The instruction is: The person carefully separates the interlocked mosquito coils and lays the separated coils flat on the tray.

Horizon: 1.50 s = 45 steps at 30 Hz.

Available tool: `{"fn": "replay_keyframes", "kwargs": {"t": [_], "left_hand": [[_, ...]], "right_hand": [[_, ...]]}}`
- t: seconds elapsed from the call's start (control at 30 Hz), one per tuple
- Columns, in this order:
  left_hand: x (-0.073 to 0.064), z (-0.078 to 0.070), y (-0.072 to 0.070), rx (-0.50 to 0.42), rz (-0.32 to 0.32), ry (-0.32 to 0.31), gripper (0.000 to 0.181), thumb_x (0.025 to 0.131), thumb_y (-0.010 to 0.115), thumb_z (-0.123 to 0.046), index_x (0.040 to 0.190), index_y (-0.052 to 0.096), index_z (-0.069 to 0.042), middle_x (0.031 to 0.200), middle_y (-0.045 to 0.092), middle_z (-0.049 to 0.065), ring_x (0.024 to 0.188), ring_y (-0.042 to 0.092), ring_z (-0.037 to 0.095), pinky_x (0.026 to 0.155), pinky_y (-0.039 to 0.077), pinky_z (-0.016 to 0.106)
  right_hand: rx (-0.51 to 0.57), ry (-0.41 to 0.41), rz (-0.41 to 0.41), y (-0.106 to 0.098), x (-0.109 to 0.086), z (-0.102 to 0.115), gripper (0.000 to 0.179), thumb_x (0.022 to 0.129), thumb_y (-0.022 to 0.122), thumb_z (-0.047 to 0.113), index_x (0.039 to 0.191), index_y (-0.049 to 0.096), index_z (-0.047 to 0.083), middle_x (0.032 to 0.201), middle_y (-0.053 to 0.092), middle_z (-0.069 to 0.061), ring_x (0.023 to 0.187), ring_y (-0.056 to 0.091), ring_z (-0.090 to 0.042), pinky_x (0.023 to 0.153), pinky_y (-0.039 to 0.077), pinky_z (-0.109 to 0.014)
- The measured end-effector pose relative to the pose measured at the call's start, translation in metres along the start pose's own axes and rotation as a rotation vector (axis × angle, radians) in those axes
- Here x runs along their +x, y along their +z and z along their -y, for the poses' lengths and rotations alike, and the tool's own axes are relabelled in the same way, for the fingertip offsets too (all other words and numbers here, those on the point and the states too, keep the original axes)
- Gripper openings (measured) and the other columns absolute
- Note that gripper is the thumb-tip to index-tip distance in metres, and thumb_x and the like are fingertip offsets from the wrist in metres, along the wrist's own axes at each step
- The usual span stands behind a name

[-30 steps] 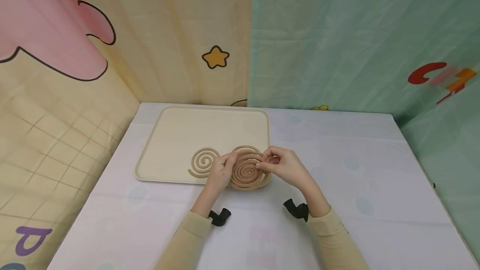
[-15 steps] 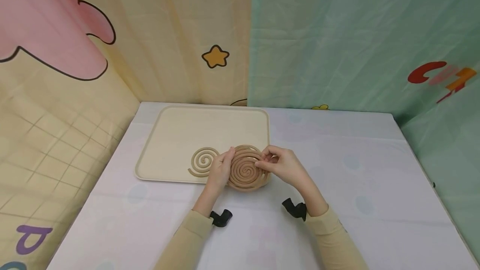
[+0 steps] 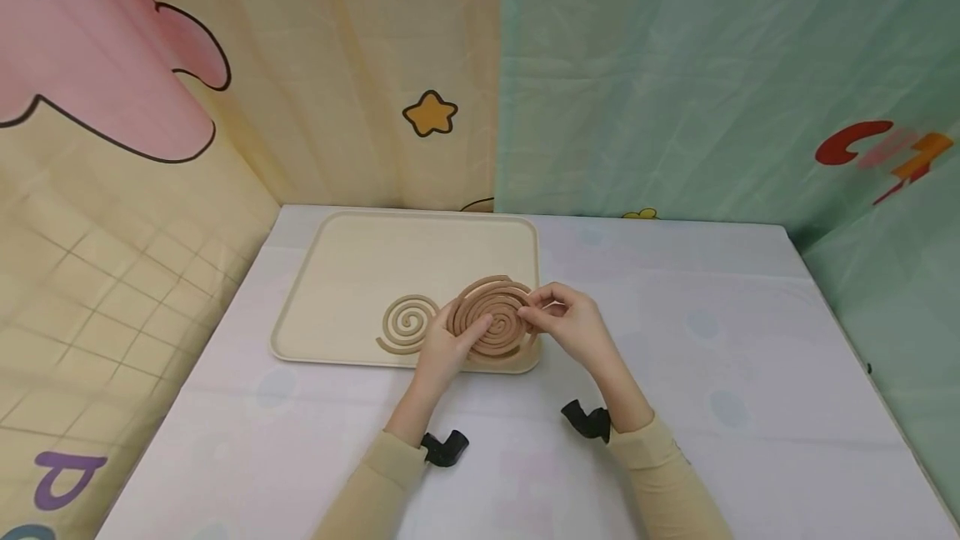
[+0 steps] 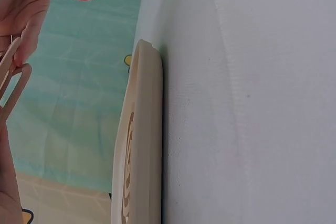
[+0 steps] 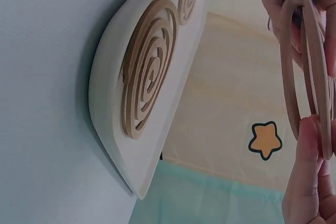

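Both hands hold brown mosquito coils [image 3: 517, 337], layered and lifted over the right end of a cream tray [image 3: 537, 252]. My left hand [image 3: 441, 348] grips the left side, thumb across the face and fingers behind. At the right edge my right hand [image 3: 573, 322] pinches the coil between thumb and fingertips. In the right wrist view the held layers [image 5: 287, 56] stand slightly apart at one side. Below them on the tray lies a coil [image 5: 152, 69], mostly hidden in the head view. Beside my left hand another coil [image 3: 408, 325] lies flat on the tray.
The tray rests on a table with a pale cloth [image 3: 720, 340], toward its back left. Curtains with cartoon prints [image 3: 431, 113] stand close behind the table and at both sides. A black wrist mount [image 3: 446, 448] hangs by each sleeve cuff.
The held coils have risen and tilted away from the tray's front edge. My left thumb has shifted from the coil's left edge onto its face; my right hand has moved slightly up with it.
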State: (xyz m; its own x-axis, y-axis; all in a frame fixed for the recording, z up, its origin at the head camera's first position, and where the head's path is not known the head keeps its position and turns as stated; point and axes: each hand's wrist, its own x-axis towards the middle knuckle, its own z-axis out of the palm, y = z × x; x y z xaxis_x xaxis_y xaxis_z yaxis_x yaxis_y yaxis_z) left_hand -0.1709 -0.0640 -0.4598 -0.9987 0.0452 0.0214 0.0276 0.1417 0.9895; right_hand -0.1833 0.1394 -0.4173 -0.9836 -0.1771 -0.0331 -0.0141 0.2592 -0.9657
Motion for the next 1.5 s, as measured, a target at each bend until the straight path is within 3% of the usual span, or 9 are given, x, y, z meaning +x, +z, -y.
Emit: {"fn": "replay_keyframes", "kwargs": {"t": [0.13, 0.3, 0.4, 0.7, 0.93, 1.1, 1.27, 1.4, 1.5], "left_hand": [[0.000, -0.002, -0.001, 0.007, -0.019, -0.020, 0.044, 0.087, 0.076, -0.025, 0.124, 0.065, -0.006, 0.115, 0.071, 0.014, 0.107, 0.068, 0.026, 0.091, 0.057, 0.036], [0.001, -0.006, -0.007, 0.103, 0.041, 0.007, 0.044, 0.086, 0.077, -0.027, 0.124, 0.067, -0.009, 0.114, 0.073, 0.011, 0.104, 0.069, 0.023, 0.087, 0.058, 0.034], [0.001, -0.010, -0.011, 0.162, 0.071, 0.016, 0.044, 0.085, 0.078, -0.027, 0.125, 0.067, -0.009, 0.113, 0.073, 0.010, 0.103, 0.069, 0.023, 0.085, 0.058, 0.034], [0.000, -0.017, -0.016, 0.264, 0.168, 0.033, 0.046, 0.085, 0.078, -0.025, 0.127, 0.065, -0.012, 0.110, 0.074, 0.006, 0.101, 0.069, 0.021, 0.086, 0.058, 0.037], [-0.001, -0.012, -0.014, 0.223, 0.113, 0.068, 0.043, 0.089, 0.074, -0.028, 0.128, 0.065, -0.014, 0.118, 0.072, 0.007, 0.108, 0.068, 0.023, 0.091, 0.056, 0.040], [0.000, -0.007, -0.009, 0.164, 0.037, 0.085, 0.032, 0.100, 0.058, -0.032, 0.125, 0.065, -0.013, 0.121, 0.070, 0.009, 0.116, 0.064, 0.027, 0.099, 0.052, 0.045], [-0.001, -0.003, -0.001, 0.118, -0.039, 0.103, 0.030, 0.105, 0.047, -0.030, 0.118, 0.064, -0.009, 0.104, 0.071, 0.015, 0.086, 0.069, 0.017, 0.075, 0.057, 0.029], [-0.004, 0.000, 0.002, 0.105, -0.061, 0.118, 0.026, 0.105, 0.048, -0.027, 0.119, 0.062, -0.010, 0.087, 0.067, 0.016, 0.065, 0.058, 0.005, 0.057, 0.048, 0.017], [-0.005, 0.000, 0.003, 0.126, -0.077, 0.156, 0.024, 0.105, 0.047, -0.022, 0.120, 0.061, -0.009, 0.077, 0.064, 0.017, 0.057, 0.049, 0.003, 0.052, 0.042, 0.016]], "right_hand": [[-0.098, -0.059, -0.031, 0.002, -0.002, 0.000, 0.021, 0.084, 0.078, 0.012, 0.098, 0.067, 0.001, 0.084, 0.071, -0.010, 0.071, 0.068, -0.011, 0.067, 0.057, -0.025], [-0.292, -0.192, -0.052, 0.003, -0.005, 0.002, 0.020, 0.082, 0.080, 0.012, 0.097, 0.068, 0.006, 0.085, 0.069, -0.007, 0.076, 0.066, -0.013, 0.063, 0.053, -0.021], [-0.353, -0.241, -0.032, 0.003, -0.006, 0.002, 0.021, 0.082, 0.080, 0.011, 0.098, 0.067, 0.006, 0.085, 0.069, -0.006, 0.076, 0.066, -0.014, 0.063, 0.054, -0.022], [-0.420, -0.151, 0.061, 0.000, -0.003, 0.005, 0.017, 0.085, 0.078, 0.018, 0.093, 0.066, 0.009, 0.082, 0.069, -0.002, 0.068, 0.061, -0.010, 0.059, 0.051, -0.024], [-0.354, -0.114, 0.103, -0.002, -0.001, 0.004, 0.017, 0.086, 0.077, 0.019, 0.095, 0.066, 0.010, 0.083, 0.068, -0.002, 0.068, 0.063, -0.012, 0.061, 0.053, -0.028], [-0.370, -0.131, 0.073, 0.001, -0.003, 0.005, 0.018, 0.085, 0.078, 0.020, 0.094, 0.066, 0.011, 0.082, 0.068, -0.001, 0.071, 0.061, -0.013, 0.061, 0.052, -0.026], [-0.418, -0.170, 0.036, 0.006, -0.005, 0.005, 0.019, 0.085, 0.078, 0.021, 0.094, 0.067, 0.010, 0.081, 0.067, -0.001, 0.073, 0.060, -0.011, 0.060, 0.050, -0.023], [-0.412, -0.160, 0.014, 0.008, -0.005, 0.004, 0.020, 0.084, 0.079, 0.022, 0.094, 0.068, 0.009, 0.081, 0.068, -0.001, 0.072, 0.060, -0.010, 0.059, 0.049, -0.022], [-0.397, -0.149, -0.001, 0.009, -0.005, 0.004, 0.020, 0.083, 0.079, 0.023, 0.094, 0.069, 0.009, 0.081, 0.068, -0.002, 0.072, 0.060, -0.011, 0.060, 0.050, -0.021]]}}
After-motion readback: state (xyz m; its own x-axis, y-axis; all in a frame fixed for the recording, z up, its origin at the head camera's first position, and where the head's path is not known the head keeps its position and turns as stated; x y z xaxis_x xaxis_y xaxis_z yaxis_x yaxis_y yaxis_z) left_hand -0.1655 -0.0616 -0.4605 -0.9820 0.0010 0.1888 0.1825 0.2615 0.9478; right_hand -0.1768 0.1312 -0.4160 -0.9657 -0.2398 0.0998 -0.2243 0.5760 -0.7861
